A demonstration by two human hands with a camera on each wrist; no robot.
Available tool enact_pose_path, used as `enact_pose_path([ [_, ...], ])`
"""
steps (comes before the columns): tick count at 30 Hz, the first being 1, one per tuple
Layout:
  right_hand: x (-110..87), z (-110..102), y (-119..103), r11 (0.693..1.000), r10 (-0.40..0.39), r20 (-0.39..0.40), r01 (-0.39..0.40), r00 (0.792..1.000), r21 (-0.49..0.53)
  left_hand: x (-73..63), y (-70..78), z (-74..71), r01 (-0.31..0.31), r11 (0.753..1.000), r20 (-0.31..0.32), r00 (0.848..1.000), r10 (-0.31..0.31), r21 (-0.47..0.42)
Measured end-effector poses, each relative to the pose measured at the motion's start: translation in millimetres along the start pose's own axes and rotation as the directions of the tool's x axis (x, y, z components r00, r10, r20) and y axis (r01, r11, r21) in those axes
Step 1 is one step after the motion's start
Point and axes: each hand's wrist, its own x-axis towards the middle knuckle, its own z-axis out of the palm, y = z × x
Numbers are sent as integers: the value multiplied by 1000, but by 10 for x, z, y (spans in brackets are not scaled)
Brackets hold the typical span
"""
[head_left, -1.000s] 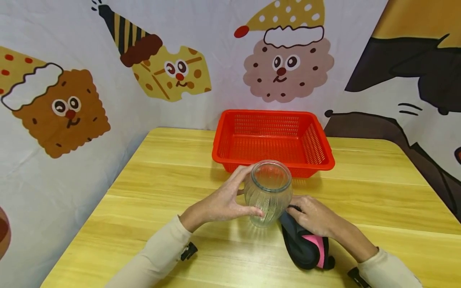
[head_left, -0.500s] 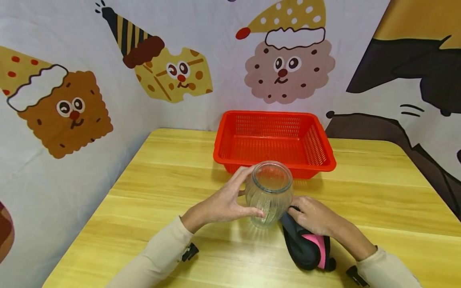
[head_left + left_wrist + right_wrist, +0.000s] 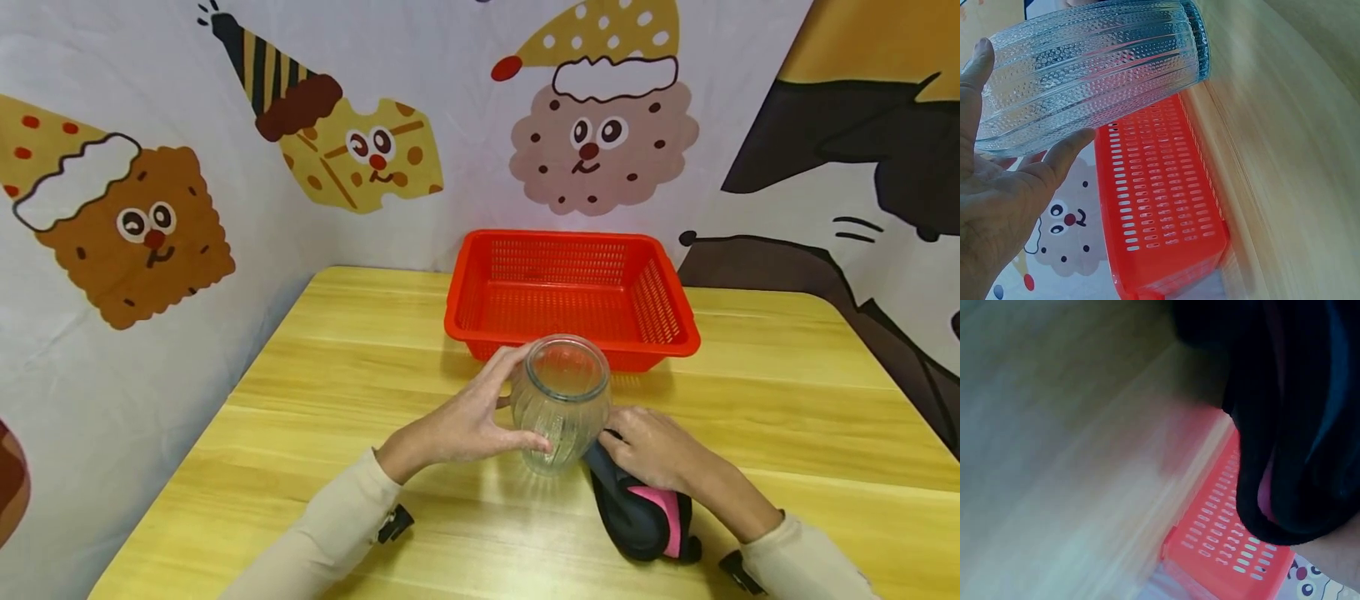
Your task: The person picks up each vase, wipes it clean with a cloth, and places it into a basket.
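My left hand [image 3: 468,417] grips a clear ribbed glass jar [image 3: 566,408], thumb across its near side and the other fingers toward the far side. The jar's mouth faces up in the head view; its dimpled wall [image 3: 1091,75] fills the upper left wrist view. Whether its base touches the table cannot be told. Beside the jar, my right hand [image 3: 652,446] pinches the upper end of a soft black fabric item with a pink part [image 3: 637,521]. Its loop-like black edge [image 3: 1249,506] shows in the right wrist view, where my fingers are hidden.
Just behind the jar stands a red perforated plastic basket [image 3: 461,329], with nothing seen inside. The yellow wood-grain table [image 3: 315,400] ends at a cartoon-printed cloth backdrop [image 3: 457,50] at the back and left.
Both hands keep their grip on the jar and the fabric item. The whole head view shifted slightly between the first and second frames; otherwise nothing visibly moved.
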Motion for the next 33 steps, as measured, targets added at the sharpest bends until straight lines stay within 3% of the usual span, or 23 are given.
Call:
enact_pose_path([
  [6, -50, -34, -6, 1000, -10, -9, 10, 1000, -27, -5, -1, 1, -9, 1000, -11, 1000, 9, -16],
  [19, -218, -181, 17, 988, 91, -95, -77, 991, 137, -7, 23, 7, 22, 1000, -18, 1000, -22, -7],
  [23, -257, -282, -3, 990, 81, -144, -62, 986, 126, -5, 18, 18, 39, 999, -16, 999, -39, 2],
  [27, -276, -402, -36, 997, 15, -270, 5, 963, 73, -8, 12, 24, 41, 999, -26, 999, -40, 21],
  [33, -191, -560, -69, 992, -92, -418, 120, 904, 41, -14, -13, 43, 23, 999, -63, 998, -20, 48],
])
